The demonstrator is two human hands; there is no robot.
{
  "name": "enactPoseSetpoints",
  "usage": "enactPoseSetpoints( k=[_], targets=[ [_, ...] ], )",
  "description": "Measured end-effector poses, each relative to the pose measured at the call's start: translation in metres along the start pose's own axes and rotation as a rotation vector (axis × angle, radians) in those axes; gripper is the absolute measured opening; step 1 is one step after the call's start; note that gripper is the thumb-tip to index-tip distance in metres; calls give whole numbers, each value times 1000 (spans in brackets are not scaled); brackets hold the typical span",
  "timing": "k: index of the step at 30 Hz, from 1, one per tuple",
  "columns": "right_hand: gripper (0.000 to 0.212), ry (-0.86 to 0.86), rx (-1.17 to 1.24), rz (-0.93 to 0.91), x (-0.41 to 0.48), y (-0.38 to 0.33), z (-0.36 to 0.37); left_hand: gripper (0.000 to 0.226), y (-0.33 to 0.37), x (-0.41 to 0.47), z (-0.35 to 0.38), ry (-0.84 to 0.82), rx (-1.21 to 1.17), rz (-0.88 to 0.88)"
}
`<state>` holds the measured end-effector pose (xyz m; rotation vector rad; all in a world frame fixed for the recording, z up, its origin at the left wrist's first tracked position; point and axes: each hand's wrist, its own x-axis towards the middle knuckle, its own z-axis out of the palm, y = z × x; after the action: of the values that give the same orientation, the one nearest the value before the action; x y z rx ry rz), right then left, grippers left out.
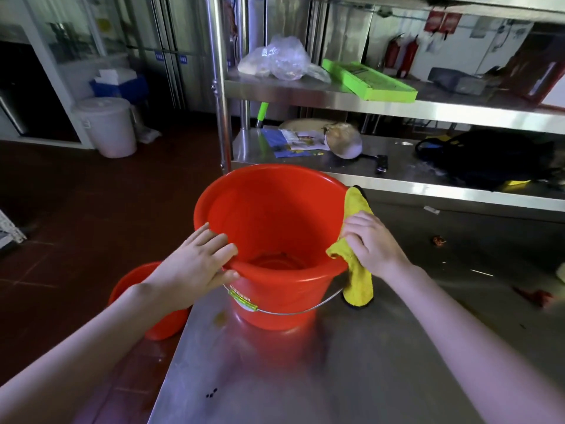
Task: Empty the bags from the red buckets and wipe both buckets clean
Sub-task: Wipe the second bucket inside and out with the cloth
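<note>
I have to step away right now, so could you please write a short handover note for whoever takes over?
Left hand holds the near-left rim of the red bucket, which stands on the steel table.
Right hand grips the yellow cloth, which is draped over the right rim.
Done: there is no bag in this bucket.
Left: finish wiping it. The second red bucket stands on the floor beside the table, its inside hidden.
</note>
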<state>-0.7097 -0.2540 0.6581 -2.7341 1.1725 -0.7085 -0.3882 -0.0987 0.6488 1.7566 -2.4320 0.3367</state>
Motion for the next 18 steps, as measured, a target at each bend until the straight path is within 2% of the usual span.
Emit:
enactPoseSetpoints(
  k=[4, 8, 11, 14, 18],
  targets=[
    [31, 372, -34, 142, -28, -49, 28, 62, 24, 5, -2, 127, 25, -23],
    [22, 499, -121, 165, -43, -124, 65, 39, 67, 13, 0, 177, 50, -51],
    [24, 428, -114, -36, -40, -109, 56, 38, 75, 12, 2, 244, -3, -66],
    [26, 235, -41, -215, -25, -59, 26, 47, 74, 10, 4, 265, -7, -66],
    [40, 31, 41, -61, -6, -4, -2, 44, 82, 14, 8, 271, 0, -63]
  ],
)
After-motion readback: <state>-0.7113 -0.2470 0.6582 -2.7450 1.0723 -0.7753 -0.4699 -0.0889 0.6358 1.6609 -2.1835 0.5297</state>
